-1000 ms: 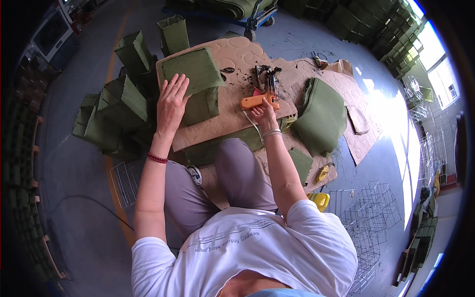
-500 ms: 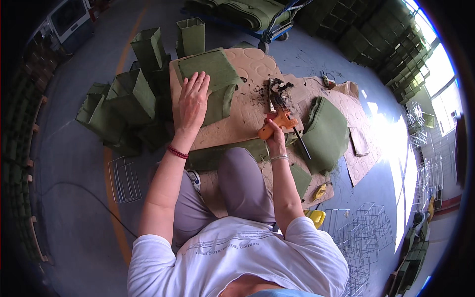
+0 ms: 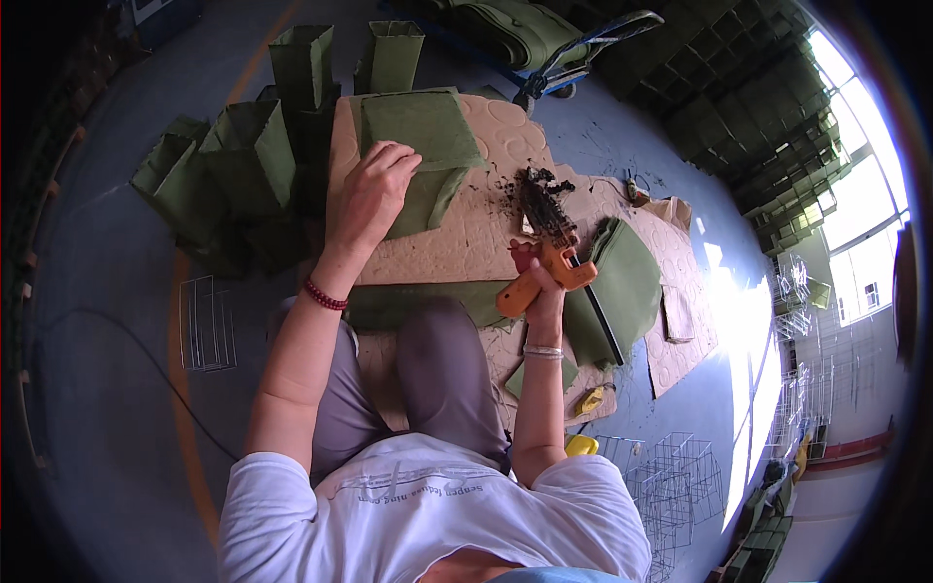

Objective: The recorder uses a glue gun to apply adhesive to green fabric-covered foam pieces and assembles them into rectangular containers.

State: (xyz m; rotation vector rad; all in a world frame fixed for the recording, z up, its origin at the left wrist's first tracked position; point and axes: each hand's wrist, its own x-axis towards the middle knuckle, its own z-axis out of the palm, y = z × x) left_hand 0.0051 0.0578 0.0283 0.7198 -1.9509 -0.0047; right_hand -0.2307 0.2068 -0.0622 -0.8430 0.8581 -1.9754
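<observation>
My right hand (image 3: 546, 291) sits right of the middle of the frame, fingers wrapped round the orange handle of the glue gun (image 3: 559, 264). The gun's dark front end slants toward the top of the frame, near black crumbs (image 3: 507, 188) scattered on the cardboard (image 3: 457, 255). A black stick (image 3: 604, 328) runs from its other end toward the lower right, passing in front of the green stack (image 3: 632, 277).

My left hand (image 3: 371, 199) is above and left of the middle, fingers bent and drawn together over the lower edge of the green panel (image 3: 423, 126). I cannot tell whether the fingertips pinch that edge or only rest on it. The panel lies on the cardboard in the upper middle, overlapping a second green piece (image 3: 413, 209) just below it. A red bracelet (image 3: 326, 294) circles my left wrist, a pale one (image 3: 542, 352) my right.

Green boxes (image 3: 251, 160) stand open-topped in the upper left. A blue cart (image 3: 573, 73) carrying green rolls (image 3: 520, 34) is at the top. Wire frames (image 3: 680, 476) are at the lower right, another frame (image 3: 207, 325) at the left, and a small yellow tool (image 3: 590, 400) lies below the stack.
</observation>
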